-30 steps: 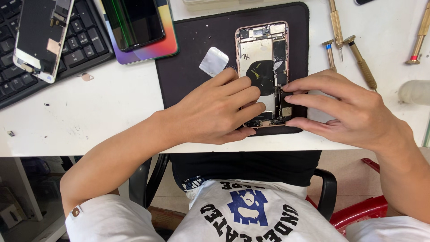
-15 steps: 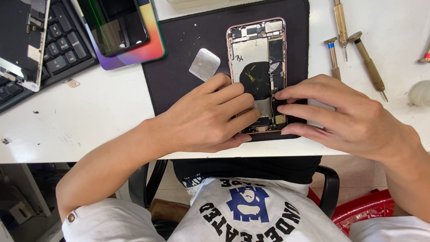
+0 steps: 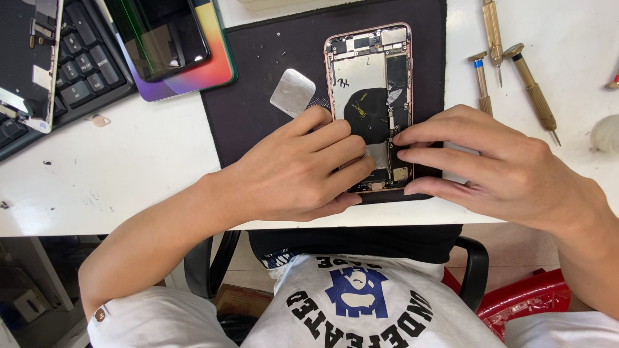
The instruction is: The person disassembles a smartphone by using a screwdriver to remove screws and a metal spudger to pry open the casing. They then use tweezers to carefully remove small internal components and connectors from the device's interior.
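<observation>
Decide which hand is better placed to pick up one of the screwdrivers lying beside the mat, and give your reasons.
The right hand, probably. The screwdrivers lie on the white table just beyond its knuckles, on its own side. The left hand would have to cross over the opened phone to reach them.

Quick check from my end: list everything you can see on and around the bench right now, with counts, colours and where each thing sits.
opened phone: 1, rose-gold frame, insides exposed, on the mat
mat: 1, black, centre of the table
metal plate: 1, silver, on the mat left of the opened phone
screwdrivers: 3, brass-coloured, on the table right of the mat
phone with dark screen: 1, lying on a multicoloured case, top left
keyboard: 1, black, far left
detached screen panel: 1, dark, lying on the keyboard
table: 1, white
chair: 1, black, under the person
left hand: on the opened phone's lower part
right hand: fingertips on the opened phone's lower right
</observation>
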